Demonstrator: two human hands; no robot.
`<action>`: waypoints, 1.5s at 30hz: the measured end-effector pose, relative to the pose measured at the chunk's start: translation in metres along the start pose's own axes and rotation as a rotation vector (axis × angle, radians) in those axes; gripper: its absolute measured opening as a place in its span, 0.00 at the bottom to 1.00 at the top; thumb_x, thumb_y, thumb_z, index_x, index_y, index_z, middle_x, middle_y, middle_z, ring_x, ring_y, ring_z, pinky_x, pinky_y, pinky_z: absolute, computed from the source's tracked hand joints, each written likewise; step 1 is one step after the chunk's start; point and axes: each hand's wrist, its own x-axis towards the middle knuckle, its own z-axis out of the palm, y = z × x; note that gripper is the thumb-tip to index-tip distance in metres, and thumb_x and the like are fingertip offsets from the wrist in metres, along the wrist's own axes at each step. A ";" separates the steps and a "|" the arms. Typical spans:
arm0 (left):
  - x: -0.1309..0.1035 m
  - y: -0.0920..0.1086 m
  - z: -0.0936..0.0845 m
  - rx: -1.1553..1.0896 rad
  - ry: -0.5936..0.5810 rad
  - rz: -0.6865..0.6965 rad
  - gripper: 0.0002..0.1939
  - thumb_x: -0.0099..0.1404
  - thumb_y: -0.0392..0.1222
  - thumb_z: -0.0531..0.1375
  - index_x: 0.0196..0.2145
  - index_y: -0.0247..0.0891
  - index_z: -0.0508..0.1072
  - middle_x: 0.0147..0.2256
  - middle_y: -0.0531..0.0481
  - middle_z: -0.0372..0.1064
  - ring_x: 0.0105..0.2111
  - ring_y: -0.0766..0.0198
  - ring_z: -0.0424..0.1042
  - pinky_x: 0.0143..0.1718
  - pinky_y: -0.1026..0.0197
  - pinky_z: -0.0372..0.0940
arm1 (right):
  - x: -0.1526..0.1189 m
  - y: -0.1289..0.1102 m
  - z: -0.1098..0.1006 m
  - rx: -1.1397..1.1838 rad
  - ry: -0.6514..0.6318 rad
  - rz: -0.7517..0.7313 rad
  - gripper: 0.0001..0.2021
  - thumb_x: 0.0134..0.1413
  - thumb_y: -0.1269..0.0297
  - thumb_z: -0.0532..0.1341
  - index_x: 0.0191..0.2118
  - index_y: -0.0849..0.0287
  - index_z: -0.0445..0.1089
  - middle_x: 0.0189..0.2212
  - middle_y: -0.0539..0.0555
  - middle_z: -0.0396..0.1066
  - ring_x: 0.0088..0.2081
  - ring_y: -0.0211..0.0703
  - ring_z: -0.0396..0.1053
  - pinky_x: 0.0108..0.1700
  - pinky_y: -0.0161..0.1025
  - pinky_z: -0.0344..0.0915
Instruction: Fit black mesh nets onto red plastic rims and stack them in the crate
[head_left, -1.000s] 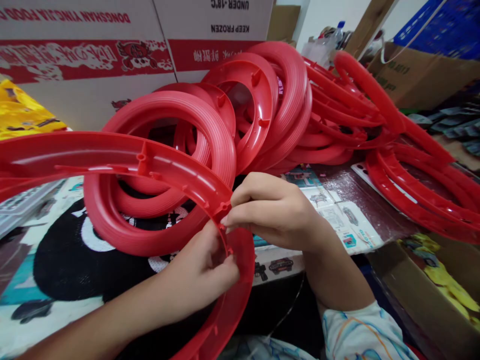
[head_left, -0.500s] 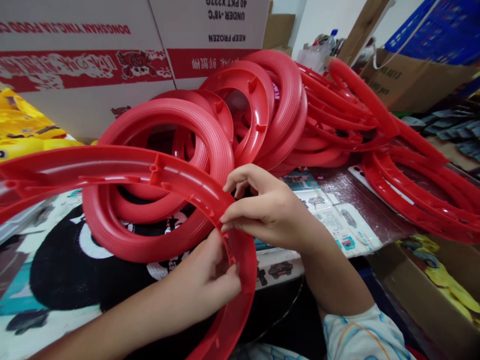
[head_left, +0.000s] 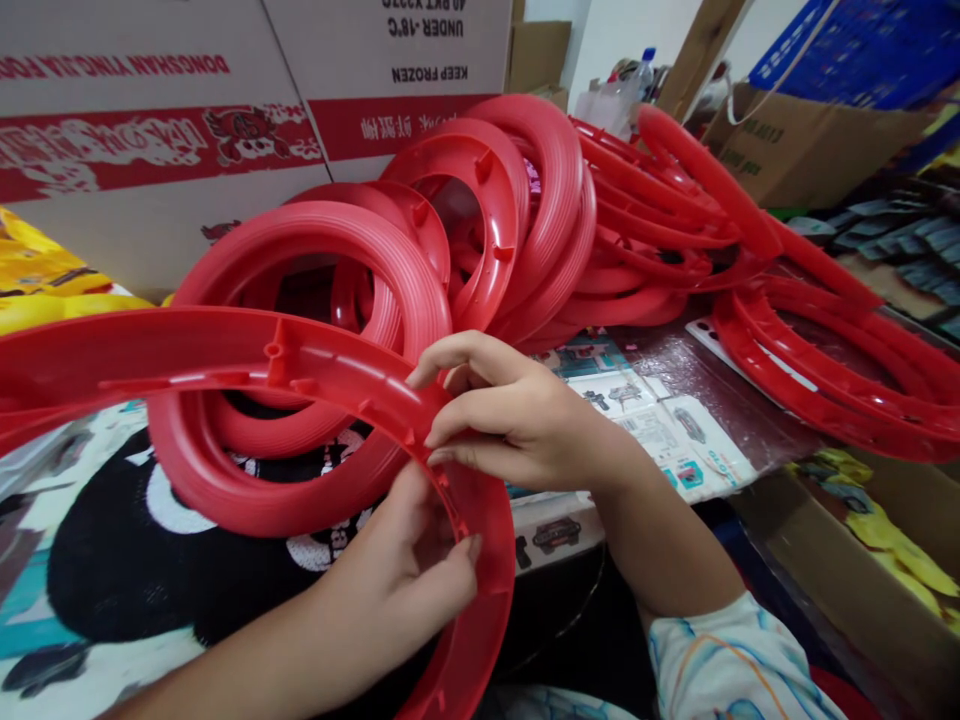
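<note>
A large red plastic half-ring (head_left: pixel 345 365), hollow side toward me, curves across the front of the view, with small pegs and posts along its inner edge. My left hand (head_left: pixel 424 560) is closed on that inner edge, thumb on the inside face and fingers curled around the rim. Just above it, my right hand (head_left: pixel 499 410) has its fingertips bent against the same piece; whether a small part is between them I cannot make out. Behind the hands lies a ribbed red ring (head_left: pixel 300 510) on a black printed cloth (head_left: pixel 127 560).
More red rings (head_left: pixel 551 200) are heaped against white and red cartons (head_left: pixel 172 130). Thin red half-rings (head_left: pixel 847 390) lie at the right beside a phone-like white object (head_left: pixel 709 340). An open box with yellow items (head_left: pixel 892 550) stands lower right. Yellow packages (head_left: pixel 45 270) are at the left.
The view has shifted slightly. The half-ring has tipped a little, its left part sitting lower, and both hands remain at nearly the same spot on its inner edge.
</note>
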 end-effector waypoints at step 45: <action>0.010 0.010 -0.031 0.601 0.094 0.282 0.05 0.60 0.32 0.59 0.31 0.40 0.67 0.25 0.60 0.68 0.20 0.75 0.68 0.20 0.74 0.64 | -0.061 -0.056 0.037 -0.542 -0.039 -0.050 0.04 0.55 0.70 0.64 0.31 0.63 0.75 0.30 0.50 0.76 0.34 0.39 0.70 0.31 0.41 0.63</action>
